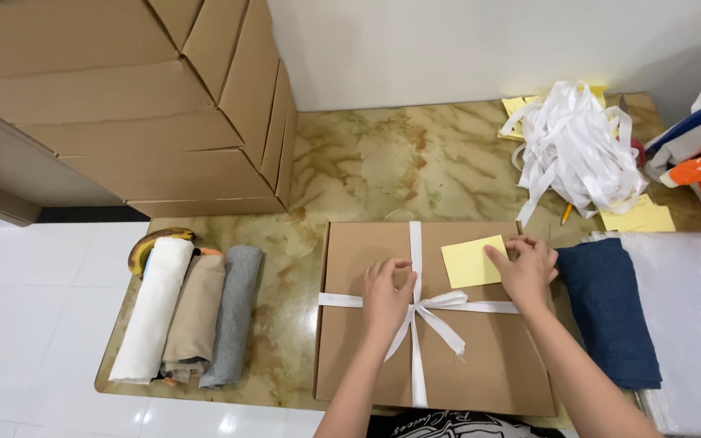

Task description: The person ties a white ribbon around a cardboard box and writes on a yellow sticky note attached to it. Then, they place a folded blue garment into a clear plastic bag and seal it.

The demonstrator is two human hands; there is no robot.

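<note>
A flat brown cardboard box (496, 365) lies on the marbled table (383, 162), tied crosswise with white ribbon (416, 243) knotted in a bow near its middle. My left hand (384, 294) rests on the lid beside the bow, fingers pressing the ribbon. My right hand (522, 272) pinches the right edge of a yellow paper note (468, 261) lying on the box top, next to the vertical ribbon.
Three rolled cloths, white (152, 312), tan (196, 316) and grey (235, 312), lie at left with a banana (149, 242) behind them. A folded navy cloth (610, 312) and clear plastic bags (691, 324) lie right. A heap of white ribbon (578, 146), yellow notes (638, 217) and stacked cartons (164, 105) stand behind.
</note>
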